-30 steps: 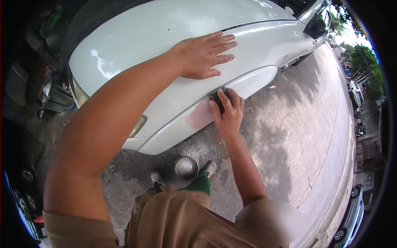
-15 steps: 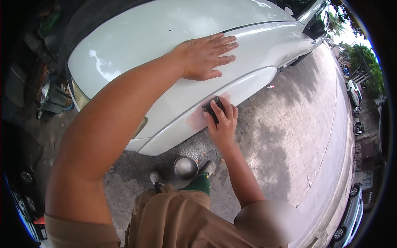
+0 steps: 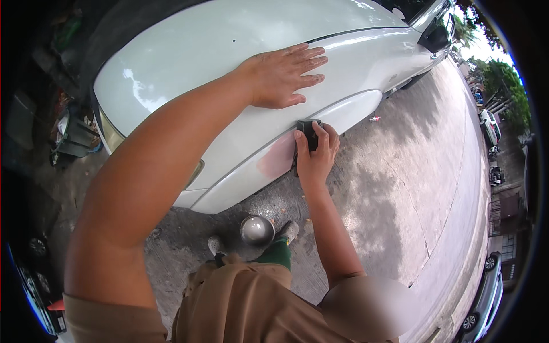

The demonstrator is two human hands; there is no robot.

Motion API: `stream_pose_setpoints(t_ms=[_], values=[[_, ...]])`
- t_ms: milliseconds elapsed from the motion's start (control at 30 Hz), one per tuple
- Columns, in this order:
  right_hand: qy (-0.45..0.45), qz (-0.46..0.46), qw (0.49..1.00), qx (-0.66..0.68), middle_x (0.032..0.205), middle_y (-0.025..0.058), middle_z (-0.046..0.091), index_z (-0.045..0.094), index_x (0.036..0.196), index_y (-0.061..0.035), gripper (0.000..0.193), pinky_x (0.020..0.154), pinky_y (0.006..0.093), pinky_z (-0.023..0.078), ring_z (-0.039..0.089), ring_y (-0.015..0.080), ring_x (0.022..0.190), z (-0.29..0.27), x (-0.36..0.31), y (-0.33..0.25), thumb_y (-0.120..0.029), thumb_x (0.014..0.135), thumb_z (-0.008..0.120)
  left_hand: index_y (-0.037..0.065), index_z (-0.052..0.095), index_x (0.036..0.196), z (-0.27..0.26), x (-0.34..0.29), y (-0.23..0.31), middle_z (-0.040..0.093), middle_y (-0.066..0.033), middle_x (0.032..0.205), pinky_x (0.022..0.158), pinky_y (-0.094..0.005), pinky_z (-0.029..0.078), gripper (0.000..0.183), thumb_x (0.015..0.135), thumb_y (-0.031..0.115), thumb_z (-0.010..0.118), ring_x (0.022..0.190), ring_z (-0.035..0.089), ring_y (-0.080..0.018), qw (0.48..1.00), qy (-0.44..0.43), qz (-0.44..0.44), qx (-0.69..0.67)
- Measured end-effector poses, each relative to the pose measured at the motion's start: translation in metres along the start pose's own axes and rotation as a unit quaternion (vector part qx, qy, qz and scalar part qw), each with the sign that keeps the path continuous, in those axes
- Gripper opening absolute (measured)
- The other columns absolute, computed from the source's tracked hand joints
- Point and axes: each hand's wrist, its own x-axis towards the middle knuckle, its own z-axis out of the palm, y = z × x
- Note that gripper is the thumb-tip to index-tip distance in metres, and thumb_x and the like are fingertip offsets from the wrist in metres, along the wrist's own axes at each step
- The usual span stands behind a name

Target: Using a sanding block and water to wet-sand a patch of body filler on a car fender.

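Note:
My left hand [image 3: 281, 77] rests flat on the white car's fender [image 3: 343, 63], fingers spread, with pale residue on the fingertips. Lower down, my right hand [image 3: 318, 157] grips a black sanding block [image 3: 309, 135] between thumb and fingers. It presses the block against the wheel-arch flare [image 3: 234, 186], at the right end of a dull pinkish patch [image 3: 275, 157]. The block and my fingers cover part of that area. The block's underside is hidden.
A round metal bowl [image 3: 244, 235] with whitish liquid stands on the concrete between my feet. A grey bin [image 3: 77, 137] is at the left, beyond the car's front. Parked cars [image 3: 483, 303] line the far right side. The side mirror [image 3: 437, 39] sticks out at the upper right.
My right hand and the sanding block have slid right and slightly up along the flare, uncovering more of the pinkish patch. My left hand stays nearly in place.

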Motion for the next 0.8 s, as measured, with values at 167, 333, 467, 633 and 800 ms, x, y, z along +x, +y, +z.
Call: stream_pose_setpoints(t_ms=[167, 333, 467, 633, 800], values=[[0.061, 0.094, 0.993, 0.024, 0.128, 0.0149, 0.056, 0.062, 0.126, -0.0083, 0.049, 0.101, 0.0519, 0.046, 0.052, 0.0392, 0.121, -0.003, 0.035, 0.008, -0.040, 0.092, 0.075, 0.020, 0.050, 0.152, -0.001, 0.004, 0.003, 0.028, -0.0034, 0.169, 0.132, -0.0402, 0.013, 0.056, 0.102, 0.045, 0.056, 0.158, 0.018, -0.0210, 1.000, 0.016, -0.010, -0.016], [0.024, -0.001, 0.999, 0.040, 0.128, 0.0162, 0.056, 0.062, 0.126, -0.0086, 0.046, 0.102, 0.0525, 0.045, 0.053, 0.0401, 0.121, 0.002, 0.018, 0.007, -0.039, 0.093, 0.075, 0.020, 0.049, 0.152, -0.001, 0.001, 0.000, 0.028, -0.0029, 0.169, 0.132, -0.0400, 0.013, 0.056, 0.102, 0.044, 0.056, 0.158, 0.018, -0.0207, 1.000, 0.004, -0.009, -0.004], [0.071, 0.089, 0.993, 0.027, 0.128, 0.0186, 0.056, 0.062, 0.123, -0.0010, 0.046, 0.102, 0.0525, 0.043, 0.052, 0.0415, 0.120, 0.002, 0.027, 0.008, -0.034, 0.094, 0.074, 0.021, 0.049, 0.153, 0.000, 0.005, 0.005, 0.027, -0.0026, 0.169, 0.132, -0.0393, 0.013, 0.056, 0.102, 0.044, 0.055, 0.158, 0.017, -0.0202, 1.000, 0.006, -0.005, -0.005], [-0.055, -0.182, 0.980, 0.058, 0.130, 0.0182, 0.058, 0.067, 0.123, -0.0087, 0.046, 0.093, 0.0505, 0.049, 0.056, 0.0396, 0.109, 0.005, -0.077, -0.026, -0.025, 0.083, 0.083, 0.021, 0.048, 0.153, -0.005, 0.003, 0.005, 0.027, -0.0024, 0.169, 0.132, -0.0387, 0.013, 0.056, 0.103, 0.044, 0.055, 0.158, 0.017, -0.0198, 1.000, -0.009, -0.013, 0.018], [0.002, -0.104, 0.994, 0.018, 0.130, 0.0147, 0.060, 0.069, 0.121, -0.0083, 0.041, 0.090, 0.0492, 0.048, 0.056, 0.0383, 0.104, -0.009, -0.021, -0.010, -0.019, 0.084, 0.081, 0.023, 0.047, 0.154, -0.004, 0.003, 0.007, 0.025, -0.0022, 0.170, 0.133, -0.0386, 0.013, 0.056, 0.103, 0.045, 0.053, 0.158, 0.016, -0.0196, 0.999, -0.009, -0.020, 0.027]])
